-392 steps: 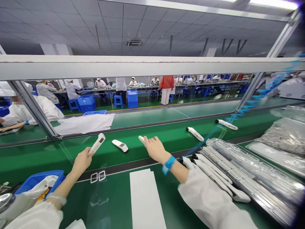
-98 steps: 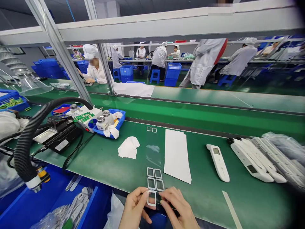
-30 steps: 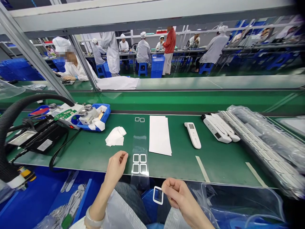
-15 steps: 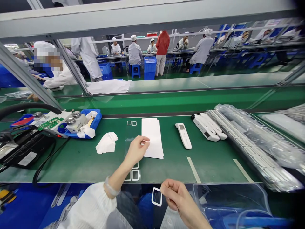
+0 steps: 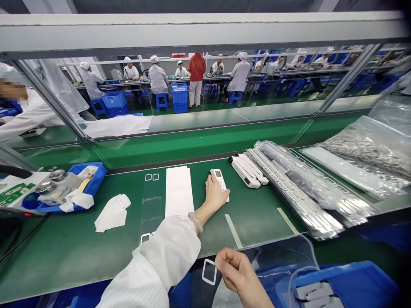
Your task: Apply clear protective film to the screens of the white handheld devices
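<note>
My left hand reaches across the green bench and closes round a white handheld device with a small screen, which looks like a thermometer. Its fingers lie on the device's left side and the thumb is at the right. Low in front, my right hand pinches a thin white rounded square frame by its upper right edge. A stack of white paper lies left of the device. Beside the stack is a clear sheet carrying similar white frames, partly covered by my left sleeve.
Several more white devices lie to the right, next to long strips of frames and plastic bags. Crumpled white paper and a blue tray with metal-topped bottles are left. A blue bin stands lower right. Co-workers sit beyond.
My left hand has moved right, from the paper stack onto the white device. My right hand still holds the frame. The view has turned to the right.
</note>
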Demonstrator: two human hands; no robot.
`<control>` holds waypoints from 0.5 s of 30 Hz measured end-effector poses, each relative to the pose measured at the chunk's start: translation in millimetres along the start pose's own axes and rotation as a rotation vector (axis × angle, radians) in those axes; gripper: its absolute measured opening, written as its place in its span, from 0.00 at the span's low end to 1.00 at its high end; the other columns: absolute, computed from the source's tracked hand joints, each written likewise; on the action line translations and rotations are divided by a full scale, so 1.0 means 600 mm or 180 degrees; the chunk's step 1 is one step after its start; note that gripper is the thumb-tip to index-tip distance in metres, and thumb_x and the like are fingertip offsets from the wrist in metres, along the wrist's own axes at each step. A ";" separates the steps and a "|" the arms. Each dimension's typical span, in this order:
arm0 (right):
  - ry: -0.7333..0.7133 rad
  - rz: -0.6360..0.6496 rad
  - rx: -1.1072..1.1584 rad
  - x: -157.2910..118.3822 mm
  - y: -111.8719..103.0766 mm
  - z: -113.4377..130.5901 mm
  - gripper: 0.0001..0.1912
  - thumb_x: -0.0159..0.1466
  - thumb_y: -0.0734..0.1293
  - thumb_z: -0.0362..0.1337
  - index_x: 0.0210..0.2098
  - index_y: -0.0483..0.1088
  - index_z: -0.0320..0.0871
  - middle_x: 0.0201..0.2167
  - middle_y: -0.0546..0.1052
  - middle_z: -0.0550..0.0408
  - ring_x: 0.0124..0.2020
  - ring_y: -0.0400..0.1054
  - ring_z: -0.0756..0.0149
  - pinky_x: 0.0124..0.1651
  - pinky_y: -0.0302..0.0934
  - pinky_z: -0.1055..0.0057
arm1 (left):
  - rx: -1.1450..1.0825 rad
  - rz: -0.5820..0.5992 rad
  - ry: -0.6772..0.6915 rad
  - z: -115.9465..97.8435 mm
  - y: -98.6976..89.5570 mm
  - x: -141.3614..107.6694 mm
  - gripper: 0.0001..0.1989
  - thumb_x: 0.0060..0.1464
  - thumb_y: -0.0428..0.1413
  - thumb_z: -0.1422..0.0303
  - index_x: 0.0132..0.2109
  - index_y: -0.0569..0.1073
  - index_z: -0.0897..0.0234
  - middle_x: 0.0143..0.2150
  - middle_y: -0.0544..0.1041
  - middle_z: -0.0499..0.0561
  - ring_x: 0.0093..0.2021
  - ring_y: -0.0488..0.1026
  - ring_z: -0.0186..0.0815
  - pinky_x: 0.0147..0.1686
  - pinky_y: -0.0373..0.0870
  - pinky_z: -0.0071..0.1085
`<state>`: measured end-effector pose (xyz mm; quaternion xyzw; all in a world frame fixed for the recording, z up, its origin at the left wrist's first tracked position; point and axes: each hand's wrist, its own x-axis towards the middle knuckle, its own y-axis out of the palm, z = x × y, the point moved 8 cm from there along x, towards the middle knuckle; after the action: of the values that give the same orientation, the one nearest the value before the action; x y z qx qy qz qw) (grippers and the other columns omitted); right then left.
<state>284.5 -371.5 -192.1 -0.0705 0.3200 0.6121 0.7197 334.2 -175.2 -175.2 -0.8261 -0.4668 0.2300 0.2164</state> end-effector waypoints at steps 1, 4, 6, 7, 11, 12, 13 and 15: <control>-0.0042 -0.0033 -0.0053 -0.002 -0.003 0.003 0.26 0.52 0.71 0.55 0.25 0.59 0.38 0.14 0.49 0.67 0.15 0.40 0.85 0.22 0.31 0.78 | 0.0016 0.0005 0.0048 0.002 -0.006 -0.002 0.39 0.48 0.56 0.62 0.64 0.53 0.74 0.68 0.47 0.68 0.67 0.50 0.53 0.66 0.52 0.46; -0.0206 -0.0147 -0.0234 -0.006 -0.010 0.012 0.28 0.54 0.69 0.57 0.25 0.58 0.38 0.14 0.48 0.67 0.16 0.40 0.84 0.24 0.31 0.78 | 0.0134 -0.0135 0.0223 0.029 -0.064 -0.015 0.33 0.50 0.55 0.57 0.60 0.61 0.70 0.67 0.52 0.64 0.68 0.51 0.47 0.66 0.55 0.41; -0.0297 -0.0168 -0.0336 -0.004 -0.011 0.016 0.28 0.54 0.68 0.58 0.26 0.58 0.38 0.15 0.48 0.67 0.17 0.39 0.84 0.25 0.31 0.77 | 0.0297 -0.0404 0.0311 0.068 -0.143 -0.032 0.27 0.51 0.54 0.61 0.57 0.66 0.68 0.65 0.58 0.60 0.66 0.55 0.42 0.67 0.54 0.37; -0.0333 -0.0156 -0.0377 -0.002 -0.010 0.017 0.28 0.55 0.67 0.59 0.26 0.58 0.39 0.15 0.48 0.66 0.17 0.39 0.83 0.25 0.32 0.77 | 0.0393 -0.0565 0.0320 0.093 -0.191 -0.044 0.23 0.51 0.54 0.63 0.54 0.69 0.66 0.63 0.62 0.58 0.65 0.58 0.40 0.67 0.54 0.37; -0.0373 -0.0069 -0.0482 0.014 0.004 0.019 0.28 0.56 0.66 0.59 0.26 0.58 0.39 0.15 0.47 0.66 0.18 0.39 0.82 0.26 0.33 0.76 | 0.0784 -0.1532 -0.0118 0.224 -0.407 -0.120 0.17 0.54 0.48 0.68 0.48 0.71 0.69 0.57 0.67 0.62 0.61 0.61 0.44 0.66 0.53 0.45; -0.0364 -0.0037 -0.0496 0.018 0.010 0.021 0.28 0.56 0.66 0.59 0.26 0.58 0.39 0.15 0.47 0.66 0.18 0.38 0.82 0.26 0.32 0.76 | 0.0849 -0.1772 -0.0303 0.257 -0.452 -0.143 0.18 0.53 0.47 0.68 0.49 0.70 0.72 0.57 0.65 0.64 0.62 0.59 0.47 0.66 0.52 0.48; -0.0357 -0.0001 -0.0518 0.022 0.018 0.022 0.28 0.56 0.66 0.59 0.26 0.58 0.39 0.15 0.47 0.66 0.18 0.38 0.82 0.26 0.32 0.76 | 0.0888 -0.1970 -0.0472 0.288 -0.489 -0.166 0.19 0.53 0.47 0.69 0.50 0.70 0.73 0.58 0.64 0.65 0.63 0.57 0.49 0.66 0.50 0.51; -0.0363 0.0057 -0.0585 0.028 0.034 0.028 0.28 0.55 0.66 0.59 0.26 0.58 0.39 0.15 0.48 0.65 0.18 0.39 0.82 0.26 0.32 0.76 | 0.0873 -0.2152 -0.0737 0.336 -0.533 -0.204 0.16 0.50 0.48 0.69 0.44 0.72 0.73 0.56 0.66 0.66 0.61 0.59 0.51 0.64 0.52 0.53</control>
<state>272.7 -344.3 -182.1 -0.0984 0.2217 0.6483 0.7217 -54.0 -102.3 -131.9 -0.5574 -0.6991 0.2978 0.3344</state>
